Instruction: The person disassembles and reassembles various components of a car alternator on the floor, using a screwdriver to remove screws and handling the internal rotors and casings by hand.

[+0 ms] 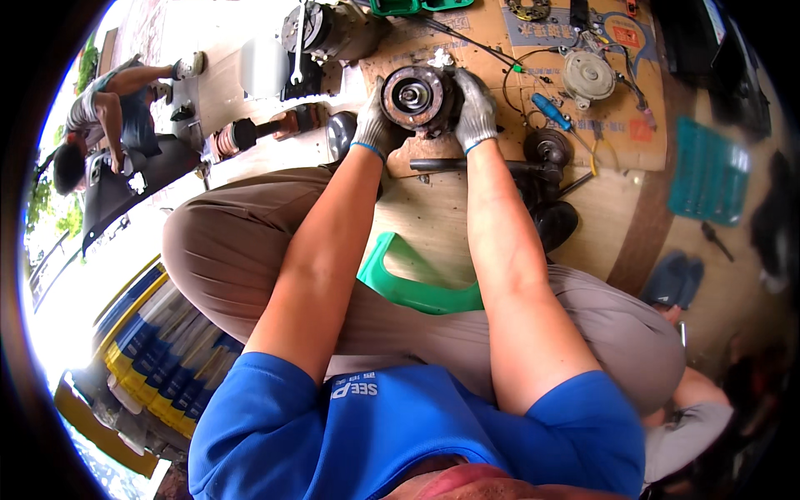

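Note:
A greasy round metal part with ringed face and centre hub is held between my hands over the cardboard. My left hand, in a grey knit glove with blue cuff, is closed on its left side. My right hand, gloved alike, grips its right side. Below it a dark bar lies crosswise. A blue-handled screwdriver and a pale round housing with cables are right of my hands.
A compressor-like unit with a wrench is upper left. A dark jointed part lies right, a green stool between my legs, a teal tray far right. One person works at left; another's bent leg shows lower right.

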`<state>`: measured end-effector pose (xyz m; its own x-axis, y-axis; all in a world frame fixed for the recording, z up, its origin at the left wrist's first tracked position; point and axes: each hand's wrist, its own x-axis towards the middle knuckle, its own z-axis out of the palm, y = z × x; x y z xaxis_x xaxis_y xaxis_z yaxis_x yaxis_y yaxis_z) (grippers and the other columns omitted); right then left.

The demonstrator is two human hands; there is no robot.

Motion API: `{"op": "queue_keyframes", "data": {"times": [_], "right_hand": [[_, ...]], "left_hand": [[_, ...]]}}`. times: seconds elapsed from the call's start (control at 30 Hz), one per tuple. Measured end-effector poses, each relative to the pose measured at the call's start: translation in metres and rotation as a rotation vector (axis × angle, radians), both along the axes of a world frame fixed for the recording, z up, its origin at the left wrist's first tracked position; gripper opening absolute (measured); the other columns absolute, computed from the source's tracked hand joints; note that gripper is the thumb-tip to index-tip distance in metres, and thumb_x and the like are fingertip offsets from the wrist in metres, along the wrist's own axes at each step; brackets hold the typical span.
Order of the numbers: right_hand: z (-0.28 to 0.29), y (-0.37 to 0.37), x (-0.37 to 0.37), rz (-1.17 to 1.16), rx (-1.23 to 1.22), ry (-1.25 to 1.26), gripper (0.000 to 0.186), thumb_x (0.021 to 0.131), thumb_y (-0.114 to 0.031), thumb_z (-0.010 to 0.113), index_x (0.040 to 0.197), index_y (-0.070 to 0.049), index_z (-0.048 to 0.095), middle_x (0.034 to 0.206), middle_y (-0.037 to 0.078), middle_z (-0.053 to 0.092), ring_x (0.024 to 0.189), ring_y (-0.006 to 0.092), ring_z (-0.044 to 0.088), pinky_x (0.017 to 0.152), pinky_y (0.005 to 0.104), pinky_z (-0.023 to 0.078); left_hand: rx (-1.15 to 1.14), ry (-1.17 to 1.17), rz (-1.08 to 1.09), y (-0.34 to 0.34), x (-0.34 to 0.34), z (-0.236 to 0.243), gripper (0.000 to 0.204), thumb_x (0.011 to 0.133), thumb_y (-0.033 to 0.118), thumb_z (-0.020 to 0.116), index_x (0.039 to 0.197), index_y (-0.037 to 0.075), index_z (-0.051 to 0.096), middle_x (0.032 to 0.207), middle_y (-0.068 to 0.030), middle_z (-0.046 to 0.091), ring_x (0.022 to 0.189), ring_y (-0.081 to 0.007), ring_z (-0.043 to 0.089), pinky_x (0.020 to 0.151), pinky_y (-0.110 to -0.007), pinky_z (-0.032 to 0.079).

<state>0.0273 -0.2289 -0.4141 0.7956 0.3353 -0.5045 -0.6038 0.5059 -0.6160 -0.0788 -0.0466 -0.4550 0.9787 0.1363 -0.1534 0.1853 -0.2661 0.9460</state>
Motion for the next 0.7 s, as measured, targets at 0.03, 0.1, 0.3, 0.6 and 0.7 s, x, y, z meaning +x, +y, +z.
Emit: {"op": "queue_keyframes", "data": {"times": [0.03,0.1,0.3,0.6,0.7], "right_hand": [[-0.002,-0.001,0.002,0.025,-0.078,-0.025,0.032,0.100,-0.023,0.063,0.119,0.001,0.072,0.115,0.011,0.074,0.101,0.0205,0.071,0.093,0.0328,0.056],[-0.005,0.000,0.007,0.014,0.014,0.122,0.034,0.102,-0.025,0.061,0.123,0.000,0.070,0.119,0.011,0.074,0.105,0.0207,0.070,0.097,0.0341,0.055],[-0.007,0.003,0.017,0.025,-0.076,0.125,0.034,0.097,-0.023,0.068,0.116,0.004,0.073,0.111,0.010,0.075,0.096,0.0202,0.070,0.089,0.0332,0.056],[0.004,-0.034,0.044,0.043,-0.472,-0.262,0.037,0.096,-0.029,0.070,0.116,0.002,0.073,0.112,0.009,0.074,0.103,0.0188,0.064,0.096,0.0326,0.048],[0.033,-0.048,0.055,0.061,-0.606,-0.320,0.036,0.097,-0.028,0.070,0.117,0.002,0.072,0.111,0.008,0.073,0.100,0.0184,0.064,0.093,0.0325,0.048]], "left_hand": [[-0.068,0.054,0.095,0.000,0.000,-0.010,0.058,0.111,0.051,0.033,0.143,0.007,0.053,0.146,-0.0118,0.058,0.130,-0.0297,0.055,0.114,-0.046,0.043],[-0.020,-0.046,0.155,0.000,-0.001,-0.028,0.055,0.110,0.050,0.043,0.138,0.005,0.059,0.136,-0.0124,0.066,0.120,-0.0297,0.064,0.106,-0.045,0.052],[-0.221,-0.013,0.226,0.000,0.002,-0.036,0.063,0.105,0.061,0.043,0.140,0.011,0.059,0.134,-0.0141,0.068,0.117,-0.0316,0.065,0.096,-0.047,0.055],[0.492,0.651,0.265,0.000,-0.004,0.049,0.097,0.084,0.018,0.079,0.162,0.013,0.022,0.128,-0.0207,0.065,0.114,-0.0338,0.066,0.094,-0.040,0.055],[0.876,0.618,0.272,0.001,0.004,0.114,0.105,0.078,0.004,0.077,0.162,0.009,0.015,0.110,-0.0251,0.069,0.105,-0.0377,0.069,0.088,-0.043,0.057]]}}
